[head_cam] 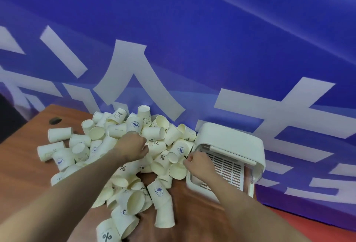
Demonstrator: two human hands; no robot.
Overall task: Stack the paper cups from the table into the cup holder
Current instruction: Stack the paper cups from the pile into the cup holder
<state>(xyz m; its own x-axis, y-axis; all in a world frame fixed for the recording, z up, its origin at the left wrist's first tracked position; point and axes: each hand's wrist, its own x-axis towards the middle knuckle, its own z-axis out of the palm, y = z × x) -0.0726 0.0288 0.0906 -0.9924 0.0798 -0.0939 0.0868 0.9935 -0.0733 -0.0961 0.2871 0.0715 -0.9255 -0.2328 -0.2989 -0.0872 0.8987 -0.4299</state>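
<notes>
A big heap of white paper cups (134, 164), some printed with blue logos, lies tumbled on the brown table (25, 174). The white plastic cup holder (231, 137) sits at the heap's right edge, against the blue banner, and its slotted inside (227, 164) faces me. My left hand (133, 147) reaches into the middle of the heap with fingers curled down among cups; what they grip is hidden. My right hand (196, 161) is by the holder's front left corner, fingers pinched at the rim of a whale-logo cup (180, 150).
A blue banner (192, 39) with large white characters stands right behind the table. A dark round hole (54, 120) is in the tabletop at the far left. Loose cups (59, 134) spread left and toward the near edge (165, 214).
</notes>
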